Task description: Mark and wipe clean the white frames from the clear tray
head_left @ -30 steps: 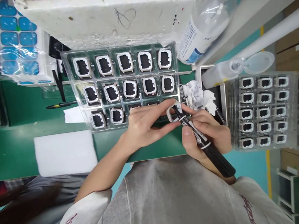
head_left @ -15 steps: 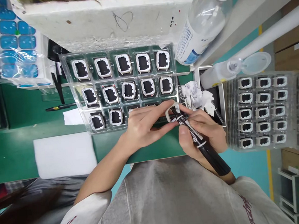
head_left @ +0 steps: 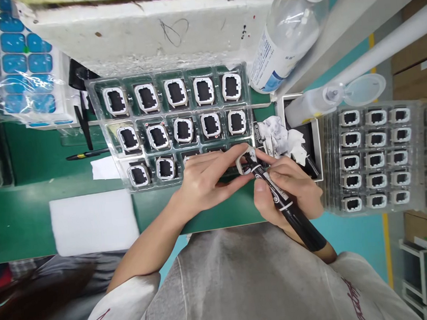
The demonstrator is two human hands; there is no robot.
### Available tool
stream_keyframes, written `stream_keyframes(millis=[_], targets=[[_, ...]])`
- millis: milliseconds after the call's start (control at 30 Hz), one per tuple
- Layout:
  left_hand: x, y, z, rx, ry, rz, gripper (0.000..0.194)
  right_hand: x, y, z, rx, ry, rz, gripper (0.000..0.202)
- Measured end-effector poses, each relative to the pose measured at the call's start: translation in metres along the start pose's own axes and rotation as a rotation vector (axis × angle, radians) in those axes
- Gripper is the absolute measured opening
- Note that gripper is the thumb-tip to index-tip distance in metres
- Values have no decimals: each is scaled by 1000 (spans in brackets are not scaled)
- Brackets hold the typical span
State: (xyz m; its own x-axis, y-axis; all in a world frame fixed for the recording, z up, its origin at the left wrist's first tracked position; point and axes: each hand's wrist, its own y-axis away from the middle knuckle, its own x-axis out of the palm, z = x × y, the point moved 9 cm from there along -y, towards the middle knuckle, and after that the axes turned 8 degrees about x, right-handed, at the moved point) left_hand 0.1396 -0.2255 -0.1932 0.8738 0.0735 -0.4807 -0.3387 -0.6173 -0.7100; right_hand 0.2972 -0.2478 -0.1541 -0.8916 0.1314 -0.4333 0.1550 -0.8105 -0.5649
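Observation:
My left hand [head_left: 206, 183] pinches a small white frame [head_left: 242, 163] between thumb and fingers, over the lower right of a clear plastic tray [head_left: 93, 90]. In my right hand [head_left: 293, 186] is a black marker [head_left: 279, 194], its tip end up against the inside of the frame; the exact contact is too small to tell. Rows of similar white frames with dark centres, such as one [head_left: 175, 93] at the top middle, sit in the tray's pockets. My left hand hides part of the bottom row.
Crumpled white paper [head_left: 272, 133] lies beside a box [head_left: 318, 151] with a small bottle [head_left: 305, 107]. A larger bottle [head_left: 279, 51] stands behind. Stacked trays [head_left: 369, 160] are at right; a white foam sheet [head_left: 94, 221] and pen [head_left: 87, 154] lie left. A person's leg shows lower left.
The marker's rear end and my right hand have shifted very slightly to the left. My left hand keeps its pinch on the white frame.

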Motion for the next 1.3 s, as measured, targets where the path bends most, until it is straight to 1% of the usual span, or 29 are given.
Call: stream_keyframes(millis=[133,267,367,433,533,633,700,800,900,1000,1067,1200,1300], targets=[[1,1,1,4,-8,7,48,4,0,-3,64,21,8,31],[1,1,4,-25,2,19,51,2,1,0,37,-30,25,32],[1,0,6,-69,45,33,55,1,3,-8,104,-55,75,31],[1,-1,7,-87,75,29,56,-1,5,-10,108,-84,88,29],[1,-3,7,-107,105,26,57,-6,7,-9,61,-119,53,33],[4,-2,11,-132,104,61,61,-6,8,-11,69,-136,8,36],[7,-1,14,-135,78,99,61,-5,10,-17,132,-138,-35,37],[11,0,18,-85,-38,152,61,-10,15,-25,198,-120,-150,33],[18,2,20,-33,-197,251,61,-15,19,-25,154,-100,-209,30],[29,7,23,-32,-287,382,61,-16,19,-26,125,-70,-197,28],[32,9,24,-40,-329,423,60,-16,19,-25,102,-30,-194,27],[32,8,23,-28,-377,425,48,-12,20,-22,49,28,-186,29],[24,3,23,-20,-333,382,44,-14,21,-20,35,24,-225,29]])
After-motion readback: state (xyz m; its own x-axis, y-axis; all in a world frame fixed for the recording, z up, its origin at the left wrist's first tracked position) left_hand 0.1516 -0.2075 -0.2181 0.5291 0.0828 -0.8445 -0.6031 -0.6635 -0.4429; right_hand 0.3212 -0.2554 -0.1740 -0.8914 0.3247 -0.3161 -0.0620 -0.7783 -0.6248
